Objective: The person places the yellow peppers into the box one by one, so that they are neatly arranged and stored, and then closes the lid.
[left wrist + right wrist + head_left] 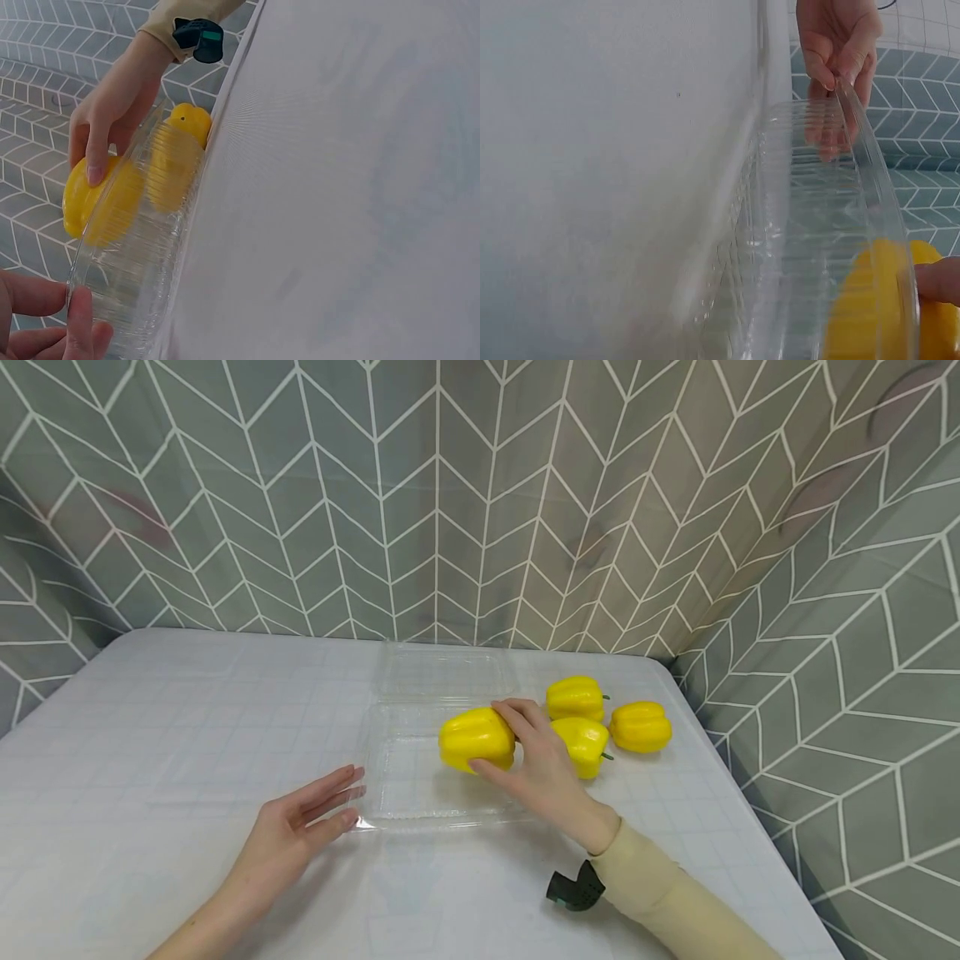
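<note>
My right hand (543, 768) grips a yellow bell pepper (474, 739), thumb on its near side and fingers over its far side. The pepper is over the right half of a clear plastic clamshell container (405, 793), which lies with its lid (442, 675) folded back. In the left wrist view the held pepper (79, 199) is partly below the container's rim; whether it touches the bottom cannot be told. My left hand (288, 827) holds the container's near left corner, thumb and fingertips at the rim (866, 142), as the right wrist view shows.
Three more yellow peppers lie just right of the container: one at the back (573, 697), one nearer (583, 745) partly behind my right hand, and one farther right (641, 727). A white cloth covers the table (187, 727). Patterned grey curtains (450, 502) stand behind and at the right.
</note>
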The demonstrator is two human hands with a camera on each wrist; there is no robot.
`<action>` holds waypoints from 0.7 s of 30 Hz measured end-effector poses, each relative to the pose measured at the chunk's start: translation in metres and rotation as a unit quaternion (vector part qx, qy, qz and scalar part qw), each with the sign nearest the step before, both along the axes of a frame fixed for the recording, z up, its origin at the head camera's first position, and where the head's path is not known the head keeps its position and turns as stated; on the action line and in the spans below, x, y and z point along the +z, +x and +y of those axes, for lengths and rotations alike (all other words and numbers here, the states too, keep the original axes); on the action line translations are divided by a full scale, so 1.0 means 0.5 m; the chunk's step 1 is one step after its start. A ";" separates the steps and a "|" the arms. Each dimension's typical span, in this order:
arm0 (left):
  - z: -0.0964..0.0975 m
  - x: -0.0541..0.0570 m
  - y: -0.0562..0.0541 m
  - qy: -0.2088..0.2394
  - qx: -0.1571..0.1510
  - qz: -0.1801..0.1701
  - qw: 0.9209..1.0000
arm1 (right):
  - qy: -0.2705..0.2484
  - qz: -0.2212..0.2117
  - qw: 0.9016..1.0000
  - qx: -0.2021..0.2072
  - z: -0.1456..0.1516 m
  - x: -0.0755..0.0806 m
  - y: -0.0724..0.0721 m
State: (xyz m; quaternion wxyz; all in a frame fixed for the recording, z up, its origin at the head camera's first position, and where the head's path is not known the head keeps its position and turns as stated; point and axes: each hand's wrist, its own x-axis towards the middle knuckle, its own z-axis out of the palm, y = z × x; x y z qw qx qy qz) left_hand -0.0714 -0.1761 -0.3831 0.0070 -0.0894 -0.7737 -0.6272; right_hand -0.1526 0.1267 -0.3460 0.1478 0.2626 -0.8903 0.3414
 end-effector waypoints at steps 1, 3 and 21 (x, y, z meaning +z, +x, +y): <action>0.000 0.000 0.000 -0.001 0.001 -0.001 1.000 | 0.003 -0.003 1.000 0.001 -0.004 0.000 0.000; 0.001 0.001 0.000 -0.002 0.002 -0.002 1.000 | 0.006 -0.007 1.000 0.004 -0.012 -0.001 0.000; 0.002 0.002 0.003 -0.011 0.011 -0.015 1.000 | 0.019 -0.029 0.999 0.031 -0.071 -0.009 -0.010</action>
